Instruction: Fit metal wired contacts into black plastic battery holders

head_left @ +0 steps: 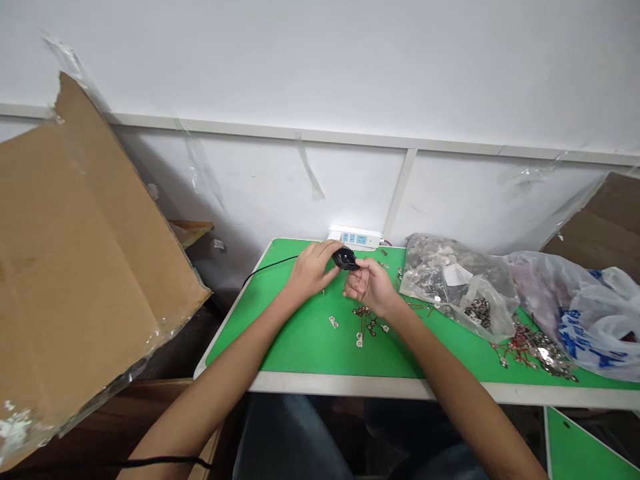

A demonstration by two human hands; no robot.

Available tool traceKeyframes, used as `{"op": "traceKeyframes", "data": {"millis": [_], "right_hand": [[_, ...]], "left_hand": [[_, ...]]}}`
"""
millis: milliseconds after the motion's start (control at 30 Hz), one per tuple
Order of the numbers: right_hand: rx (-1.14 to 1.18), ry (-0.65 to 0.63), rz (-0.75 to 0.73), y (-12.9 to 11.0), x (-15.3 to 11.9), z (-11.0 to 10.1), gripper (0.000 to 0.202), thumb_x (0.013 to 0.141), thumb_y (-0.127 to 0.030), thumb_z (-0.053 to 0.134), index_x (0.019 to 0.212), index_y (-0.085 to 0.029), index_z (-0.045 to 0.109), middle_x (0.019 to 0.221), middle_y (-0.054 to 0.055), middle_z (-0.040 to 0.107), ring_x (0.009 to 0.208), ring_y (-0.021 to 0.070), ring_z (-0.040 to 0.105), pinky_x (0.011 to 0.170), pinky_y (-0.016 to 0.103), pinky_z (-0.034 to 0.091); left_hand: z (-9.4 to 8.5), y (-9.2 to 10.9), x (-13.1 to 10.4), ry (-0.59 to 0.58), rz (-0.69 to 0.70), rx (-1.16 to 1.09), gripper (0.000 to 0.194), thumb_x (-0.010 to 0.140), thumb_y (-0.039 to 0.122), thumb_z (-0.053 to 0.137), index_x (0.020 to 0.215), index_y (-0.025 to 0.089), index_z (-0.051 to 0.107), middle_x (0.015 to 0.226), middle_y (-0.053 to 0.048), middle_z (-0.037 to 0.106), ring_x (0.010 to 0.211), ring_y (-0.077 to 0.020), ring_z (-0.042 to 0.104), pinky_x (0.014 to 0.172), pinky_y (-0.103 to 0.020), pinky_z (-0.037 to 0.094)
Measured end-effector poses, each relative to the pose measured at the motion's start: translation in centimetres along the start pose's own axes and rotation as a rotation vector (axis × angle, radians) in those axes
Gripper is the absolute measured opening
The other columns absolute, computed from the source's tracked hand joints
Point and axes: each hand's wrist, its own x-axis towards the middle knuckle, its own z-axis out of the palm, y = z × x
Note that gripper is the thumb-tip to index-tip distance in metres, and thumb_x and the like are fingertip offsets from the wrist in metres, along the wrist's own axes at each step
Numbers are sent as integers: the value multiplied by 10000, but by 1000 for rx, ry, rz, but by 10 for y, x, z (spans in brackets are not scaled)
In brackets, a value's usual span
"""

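Note:
Between my two hands, above the far part of the green table, is a glossy black rounded object [345,259]; its exact kind does not show. My left hand [314,268] grips its left side, fingers over the top and thumb below. My right hand [369,283] pinches its right end between thumb and curled fingers. A thin black cable [273,265] runs from behind my left hand to the table's left edge; whether it joins the black object is hidden. Below my hands lie small metal pieces with wires [361,327] and a small pale piece [333,322].
A white power strip [357,237] stands at the table's back edge. To the right are a clear bag of metal parts [455,280], a loose pile of parts [543,350] and a white plastic bag [590,320]. Large cardboard [95,280] leans at the left of the green table [295,350].

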Motion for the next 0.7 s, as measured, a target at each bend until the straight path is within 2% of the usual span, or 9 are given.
{"op": "traceKeyframes", "data": {"millis": [233,367,433,533,600,700], "right_hand": [[-138,-107,-37,-2,7,-12,380,869,-548,622,680,-237,513,442,-44,518,448,154,547,618,305,486],[-298,-231,5,-7,5,-10,493,901,-652,623,675,-223,529,501,-10,590,516,167,620,641,307,507],[-323,-325,69,-13,1,-8,581,937,-747,526,725,-208,574,572,19,644,587,179,668,681,315,526],[-329,-377,110,-19,-4,-5,680,989,-802,361,779,-202,605,660,41,685,654,177,689,717,311,533],[-349,-345,106,-17,-5,-4,678,1014,-782,351,789,-201,617,680,39,686,663,169,685,723,302,533],[-379,-287,92,-8,-2,-3,620,1029,-735,422,816,-192,632,696,32,685,662,161,687,722,290,530]], "left_hand": [[0,-2,-6,-2,1,-122,617,997,260,607,1591,226,445,1631,-98,512,1509,-245,504,1279,-441,410],[-2,-3,-15,-13,-61,-121,510,1014,257,551,1523,239,529,1573,-84,581,1462,-241,561,1247,-449,454],[-11,4,-16,-6,-135,-120,480,1020,299,562,1498,249,560,1519,-79,632,1403,-246,614,1212,-442,490],[-44,25,-17,133,-278,-152,435,1008,423,635,1406,246,650,1402,-77,710,1290,-253,683,1158,-425,533],[-78,44,-20,368,-381,-192,425,1003,502,649,1297,201,711,1336,-89,735,1235,-259,698,1129,-434,555],[-132,71,-30,640,-514,-186,494,998,556,667,1311,175,697,1252,-63,761,1141,-241,714,1069,-443,599]]}}
